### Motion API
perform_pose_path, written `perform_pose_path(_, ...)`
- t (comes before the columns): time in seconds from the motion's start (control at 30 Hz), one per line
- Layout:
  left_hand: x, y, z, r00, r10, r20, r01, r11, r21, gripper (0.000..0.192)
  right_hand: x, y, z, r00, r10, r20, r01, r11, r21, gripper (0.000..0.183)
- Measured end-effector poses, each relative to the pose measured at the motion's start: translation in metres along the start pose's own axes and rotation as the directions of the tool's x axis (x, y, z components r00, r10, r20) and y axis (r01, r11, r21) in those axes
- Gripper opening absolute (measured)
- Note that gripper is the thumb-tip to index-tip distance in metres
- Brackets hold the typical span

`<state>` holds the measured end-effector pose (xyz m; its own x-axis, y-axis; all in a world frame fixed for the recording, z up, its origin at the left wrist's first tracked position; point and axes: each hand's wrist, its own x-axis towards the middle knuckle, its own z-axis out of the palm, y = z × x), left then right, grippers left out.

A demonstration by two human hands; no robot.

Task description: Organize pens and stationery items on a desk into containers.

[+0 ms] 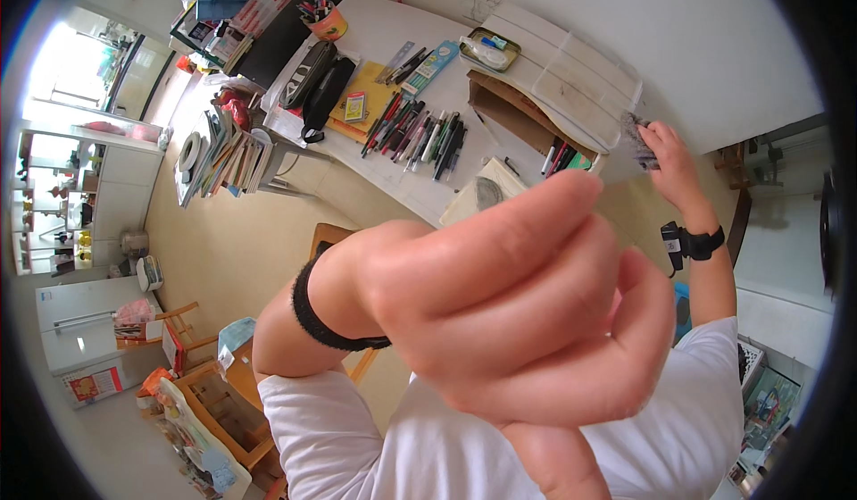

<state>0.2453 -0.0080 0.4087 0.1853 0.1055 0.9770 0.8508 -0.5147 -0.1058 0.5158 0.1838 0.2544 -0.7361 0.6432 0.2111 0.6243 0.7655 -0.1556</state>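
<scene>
My left hand (pixel 509 306) looms close to the camera, its fingers curled in with nothing visible in them; the inside of the palm is hidden. A black band circles that wrist. On the right, my right hand (pixel 669 158) grips a grey cloth (pixel 639 140) against the end of a white plastic storage unit (pixel 582 85). Writing pens and markers (pixel 418 132) lie in a row on the white desk (pixel 381 24). Nearer my left hand are a cream box-like object (pixel 462 202) and a grey oval item (pixel 488 193), partly covered by the hand.
A pen cup (pixel 328 23), black pencil cases (pixel 318 85) and a yellow envelope (pixel 368 95) sit on the desk. An open tin tray (pixel 492 50) tops the storage unit. A stack of books (pixel 224 155) stands left, with wooden chairs (pixel 221 393) lower left.
</scene>
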Motion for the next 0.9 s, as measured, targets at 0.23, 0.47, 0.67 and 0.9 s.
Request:
perform_pose_path(0.23,0.011,0.002,0.013,0.988,0.123,-0.091,-0.129,0.99,-0.06,0.061,-0.035,0.008,-0.012,0.995,0.093,-0.037,-0.092,0.995,0.033,0.053)
perform_pose_path(0.47,0.01,0.009,-0.029,0.919,0.104,0.381,-0.083,0.994,-0.073,0.002,-0.07,0.011,-0.019,0.984,0.178,-0.029,-0.178,0.984,-0.021,0.053)
perform_pose_path(0.67,0.031,0.062,-0.017,0.848,-0.213,0.485,0.213,0.975,0.055,0.021,-0.11,0.022,-0.019,0.974,0.211,-0.081,-0.211,0.977,0.01,0.053)
perform_pose_path(0.9,0.027,0.019,0.011,0.871,0.099,0.482,-0.098,0.995,-0.027,0.023,-0.143,0.034,-0.007,0.943,0.33,-0.051,-0.329,0.944,0.033,0.054)
